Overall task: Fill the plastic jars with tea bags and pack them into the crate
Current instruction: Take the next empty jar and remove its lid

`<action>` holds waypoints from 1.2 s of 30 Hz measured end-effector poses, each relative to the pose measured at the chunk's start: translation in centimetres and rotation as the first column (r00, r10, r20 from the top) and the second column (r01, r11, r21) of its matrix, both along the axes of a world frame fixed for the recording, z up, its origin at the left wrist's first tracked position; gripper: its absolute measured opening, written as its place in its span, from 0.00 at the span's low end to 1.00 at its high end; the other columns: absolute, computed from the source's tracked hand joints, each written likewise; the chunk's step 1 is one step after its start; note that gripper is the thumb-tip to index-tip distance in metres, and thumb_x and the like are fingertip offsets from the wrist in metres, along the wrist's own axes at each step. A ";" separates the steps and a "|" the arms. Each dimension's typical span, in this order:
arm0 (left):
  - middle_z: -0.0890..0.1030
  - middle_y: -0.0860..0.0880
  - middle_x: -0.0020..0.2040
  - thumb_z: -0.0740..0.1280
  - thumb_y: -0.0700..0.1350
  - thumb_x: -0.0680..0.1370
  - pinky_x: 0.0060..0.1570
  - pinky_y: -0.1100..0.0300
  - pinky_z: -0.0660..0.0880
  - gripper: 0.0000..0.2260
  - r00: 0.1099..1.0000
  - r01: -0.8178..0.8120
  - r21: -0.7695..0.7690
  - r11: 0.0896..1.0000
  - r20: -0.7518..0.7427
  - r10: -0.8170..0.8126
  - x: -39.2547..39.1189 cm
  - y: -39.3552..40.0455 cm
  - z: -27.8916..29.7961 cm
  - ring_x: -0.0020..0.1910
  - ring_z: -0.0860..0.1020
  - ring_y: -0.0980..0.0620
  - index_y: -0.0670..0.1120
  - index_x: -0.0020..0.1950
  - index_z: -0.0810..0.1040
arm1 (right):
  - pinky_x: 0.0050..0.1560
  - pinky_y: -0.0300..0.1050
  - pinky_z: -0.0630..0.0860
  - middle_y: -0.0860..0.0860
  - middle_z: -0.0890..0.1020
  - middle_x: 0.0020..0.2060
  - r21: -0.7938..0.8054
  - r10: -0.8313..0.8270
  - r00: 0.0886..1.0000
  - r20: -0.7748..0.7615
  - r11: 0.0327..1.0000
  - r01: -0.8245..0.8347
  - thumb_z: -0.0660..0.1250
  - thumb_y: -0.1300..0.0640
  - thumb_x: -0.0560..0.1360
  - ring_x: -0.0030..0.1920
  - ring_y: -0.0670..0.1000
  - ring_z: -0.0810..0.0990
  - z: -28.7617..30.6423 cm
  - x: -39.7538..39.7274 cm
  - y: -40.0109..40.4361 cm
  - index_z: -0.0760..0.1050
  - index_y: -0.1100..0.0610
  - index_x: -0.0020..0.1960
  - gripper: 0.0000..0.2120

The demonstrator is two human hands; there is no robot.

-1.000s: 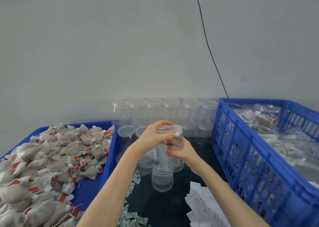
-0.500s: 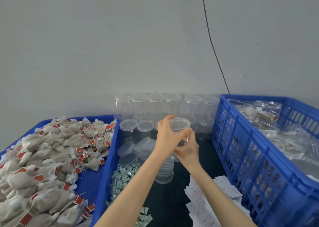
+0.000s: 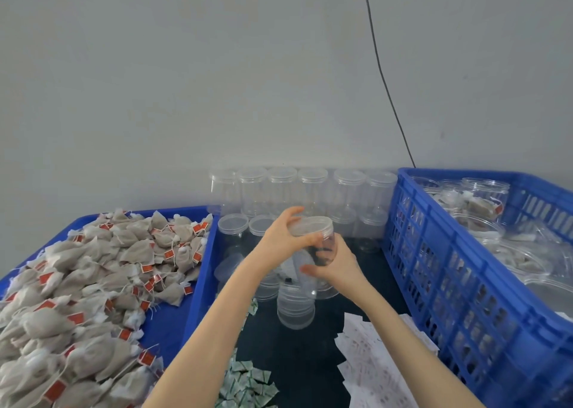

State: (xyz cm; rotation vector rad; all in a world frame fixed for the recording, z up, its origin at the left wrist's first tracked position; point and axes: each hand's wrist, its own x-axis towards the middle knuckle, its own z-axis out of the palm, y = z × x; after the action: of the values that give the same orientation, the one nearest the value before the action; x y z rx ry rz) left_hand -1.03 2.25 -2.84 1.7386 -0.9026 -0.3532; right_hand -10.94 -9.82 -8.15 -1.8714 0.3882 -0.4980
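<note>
I hold a clear plastic jar (image 3: 322,246) above the dark table, tilted a little to the left. My right hand (image 3: 336,266) grips its body from below. My left hand (image 3: 283,237) is curled over its clear lid (image 3: 310,225). Tea bags (image 3: 93,283) with red tags lie heaped in a blue tray (image 3: 203,271) on the left. The blue crate (image 3: 459,277) on the right holds several jars with tea bags (image 3: 483,202).
Rows of empty lidded jars (image 3: 297,190) stand against the wall. A stack of loose lids (image 3: 294,308) sits under my hands. Small green sachets (image 3: 248,383) and white paper slips (image 3: 372,364) lie near the front. A black cable (image 3: 384,78) runs down the wall.
My hands have turned on the jar: the left now sits over the lid and the right lower on the body. The jar has tilted slightly.
</note>
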 end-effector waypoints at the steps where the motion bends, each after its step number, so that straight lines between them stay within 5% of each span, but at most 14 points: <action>1: 0.72 0.53 0.62 0.75 0.57 0.68 0.55 0.61 0.68 0.33 0.993 -0.113 0.017 0.993 0.042 0.112 -0.3 -0.5 -0.4 0.59 0.73 0.54 0.53 0.69 0.66 | 0.51 0.39 0.74 0.45 0.76 0.60 -0.084 -0.077 0.997 -0.010 0.994 0.076 0.82 0.51 0.61 0.58 0.46 0.76 0.0 -0.1 0.3 0.65 0.50 0.69 0.42; 4: 0.69 0.50 0.61 0.74 0.64 0.64 0.49 0.59 0.70 0.36 0.950 -0.312 0.049 0.949 0.035 0.310 -1.2 -1.6 -1.5 0.56 0.71 0.52 0.51 0.66 0.66 | 0.53 0.43 0.74 0.41 0.73 0.58 -0.219 -0.171 0.985 -0.007 0.962 0.165 0.81 0.45 0.59 0.57 0.44 0.74 -0.3 0.0 1.1 0.64 0.47 0.69 0.43; 6: 0.65 0.49 0.61 0.73 0.64 0.64 0.53 0.56 0.71 0.37 0.958 -0.286 0.079 0.955 0.014 0.286 -1.0 -1.6 -1.8 0.58 0.68 0.50 0.52 0.65 0.62 | 0.52 0.42 0.74 0.41 0.73 0.58 -0.207 -0.159 0.987 -0.012 0.966 0.153 0.81 0.44 0.59 0.57 0.44 0.74 -0.7 0.0 1.1 0.64 0.46 0.68 0.44; 11: 0.54 0.55 0.68 0.74 0.58 0.68 0.64 0.57 0.61 0.41 0.992 0.129 0.109 0.986 -0.016 -0.128 -0.2 0.4 -0.6 0.68 0.58 0.54 0.59 0.72 0.51 | 0.46 0.29 0.70 0.40 0.74 0.56 -0.073 -0.003 0.997 -0.076 0.997 -0.003 0.83 0.53 0.62 0.58 0.42 0.75 -1.4 -1.0 -0.6 0.64 0.48 0.68 0.42; 15: 0.55 0.61 0.73 0.72 0.40 0.72 0.69 0.57 0.61 0.38 0.894 0.421 0.293 0.858 0.025 -0.447 0.4 1.8 0.8 0.72 0.56 0.58 0.62 0.74 0.56 | 0.52 0.33 0.72 0.42 0.75 0.60 -0.061 0.049 0.997 -0.060 0.997 -0.052 0.83 0.54 0.62 0.59 0.41 0.76 -1.9 -1.4 -0.7 0.64 0.50 0.70 0.42; 17: 0.61 0.57 0.72 0.72 0.39 0.71 0.65 0.60 0.64 0.36 0.894 0.367 0.389 0.845 0.101 -0.436 0.4 1.9 1.1 0.69 0.63 0.58 0.59 0.74 0.60 | 0.56 0.37 0.73 0.43 0.76 0.60 -0.082 0.061 0.996 -0.068 0.994 -0.067 0.83 0.54 0.62 0.61 0.43 0.76 -2.3 -1.6 -0.6 0.65 0.49 0.70 0.42; 20: 0.67 0.51 0.67 0.76 0.51 0.68 0.62 0.57 0.67 0.36 0.937 0.153 0.486 0.861 0.207 -0.283 0.1 1.6 1.0 0.63 0.68 0.53 0.55 0.71 0.62 | 0.59 0.42 0.75 0.43 0.77 0.60 -0.151 0.040 0.996 -0.085 0.987 -0.053 0.82 0.50 0.59 0.62 0.44 0.76 -2.8 -1.8 -0.1 0.66 0.45 0.68 0.42; 24: 0.63 0.46 0.68 0.71 0.65 0.68 0.67 0.48 0.64 0.39 0.971 -0.024 0.532 0.846 0.216 -0.107 -0.7 0.9 0.0 0.69 0.62 0.45 0.53 0.72 0.57 | 0.57 0.41 0.75 0.34 0.74 0.59 -0.264 -0.075 0.995 -0.065 0.963 0.055 0.80 0.42 0.57 0.59 0.40 0.75 -3.1 -1.9 0.7 0.63 0.43 0.70 0.46; 26: 0.56 0.46 0.72 0.69 0.65 0.70 0.69 0.46 0.58 0.41 0.963 0.006 0.521 0.853 0.226 -0.144 -1.2 0.7 -0.2 0.74 0.53 0.44 0.56 0.75 0.50 | 0.55 0.38 0.72 0.31 0.70 0.57 -0.281 -0.112 0.993 -0.048 0.955 0.094 0.81 0.43 0.58 0.58 0.39 0.72 -3.2 -2.0 0.7 0.61 0.42 0.72 0.48; 29: 0.44 0.57 0.76 0.73 0.52 0.72 0.71 0.51 0.59 0.45 0.909 0.277 0.505 0.817 0.137 -0.393 -1.2 1.1 0.3 0.76 0.49 0.52 0.62 0.76 0.43 | 0.59 0.40 0.73 0.35 0.73 0.60 -0.252 -0.090 0.995 -0.041 0.965 0.077 0.81 0.43 0.57 0.62 0.40 0.73 -3.5 -2.3 0.2 0.62 0.41 0.70 0.47; 32: 0.55 0.57 0.75 0.75 0.43 0.70 0.67 0.56 0.66 0.42 0.867 0.341 0.512 0.788 0.151 -0.474 -0.3 1.4 1.2 0.72 0.59 0.56 0.63 0.75 0.55 | 0.60 0.43 0.73 0.37 0.74 0.63 -0.273 -0.095 0.994 -0.051 0.959 0.078 0.80 0.41 0.56 0.63 0.40 0.72 -3.7 -2.7 -0.3 0.62 0.40 0.70 0.47; 36: 0.66 0.52 0.70 0.75 0.55 0.67 0.64 0.54 0.68 0.36 0.922 0.156 0.484 0.861 0.242 -0.303 -0.4 0.5 0.9 0.66 0.68 0.52 0.58 0.72 0.62 | 0.60 0.43 0.74 0.36 0.73 0.63 -0.286 -0.122 0.992 -0.032 0.952 0.108 0.81 0.42 0.57 0.63 0.39 0.72 -4.1 -2.8 0.1 0.62 0.39 0.69 0.46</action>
State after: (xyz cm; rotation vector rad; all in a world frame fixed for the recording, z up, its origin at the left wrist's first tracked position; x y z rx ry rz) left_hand -1.48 2.80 -1.92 2.1634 -1.3507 -0.4895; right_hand -13.70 -9.76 -12.25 -2.1508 0.4807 -0.6134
